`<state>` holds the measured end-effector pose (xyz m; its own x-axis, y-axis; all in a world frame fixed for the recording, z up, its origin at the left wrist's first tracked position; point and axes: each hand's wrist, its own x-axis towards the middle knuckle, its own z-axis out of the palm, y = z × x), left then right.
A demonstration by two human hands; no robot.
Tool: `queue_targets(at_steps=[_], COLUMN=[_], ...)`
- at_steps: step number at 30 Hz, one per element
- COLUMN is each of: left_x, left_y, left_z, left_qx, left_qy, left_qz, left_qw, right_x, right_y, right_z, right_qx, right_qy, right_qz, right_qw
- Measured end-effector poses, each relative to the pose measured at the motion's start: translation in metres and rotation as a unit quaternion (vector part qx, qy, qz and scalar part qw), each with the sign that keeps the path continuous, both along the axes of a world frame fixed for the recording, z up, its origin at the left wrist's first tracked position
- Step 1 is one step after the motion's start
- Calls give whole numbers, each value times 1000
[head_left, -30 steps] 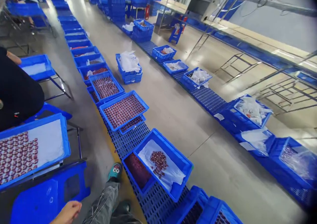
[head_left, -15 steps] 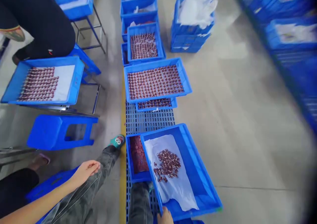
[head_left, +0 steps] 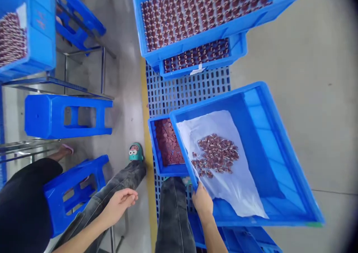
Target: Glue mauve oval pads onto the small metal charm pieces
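Note:
My right hand grips the left rim, near the close corner, of a large blue plastic crate. A white sheet lies inside it, bearing a loose heap of small reddish-brown pieces with pale marks. My left hand hangs in the air over my left leg, its fingers curled closed and nothing visible in them. Partly under the crate's left side is a smaller blue crate of flat reddish-brown discs.
Ahead, stacked blue crates hold rows of similar pieces on blue slotted mats. Blue stools, a metal-framed stand with a crate, and a seated person's dark-clothed leg are left. More crates lie below the held crate.
My view has tilted down and come closer, so the stacked crates ahead now sit higher in the picture. My right hand stays on the crate's rim, and my left hand remains closed.

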<state>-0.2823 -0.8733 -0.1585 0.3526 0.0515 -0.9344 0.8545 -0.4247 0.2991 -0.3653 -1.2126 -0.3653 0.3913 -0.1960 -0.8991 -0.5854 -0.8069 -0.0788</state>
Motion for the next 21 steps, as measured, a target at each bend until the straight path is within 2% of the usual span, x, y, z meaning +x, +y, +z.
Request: queue_targets(at_steps=[4,7,10,13,15,17,19,21], left_x=[-5,-1,8,22,36,55,79,107], left_y=[31,58,83,98,94,75,43,6], left_z=[-11,-22,-37,-57,-76,-104,-142,-189], left_qx=[-8,-13,-20,-22,-22,-22,-22,-22], left_qy=[-14,-33,-48,-65,-85,-116,-159,-206], left_qz=[-24,-61,-109,-166,-205,-242,-275,-304], left_qw=[1000,997,993,984,975,963,948,930], right_x=[12,21,29,34,37,44,58,77], right_y=[6,9,5,8,23,53,87,113], right_z=[6,4,4,18,30,30,8,-34], right_qx=[-28,-48,-66,-97,-142,-157,-99,-26], right_qy=[-13,-17,-31,-86,-165,-255,-323,-360], right_qz=[-11,-29,-50,-85,-124,-156,-163,-158], right_qw=[999,998,996,988,968,941,927,919])
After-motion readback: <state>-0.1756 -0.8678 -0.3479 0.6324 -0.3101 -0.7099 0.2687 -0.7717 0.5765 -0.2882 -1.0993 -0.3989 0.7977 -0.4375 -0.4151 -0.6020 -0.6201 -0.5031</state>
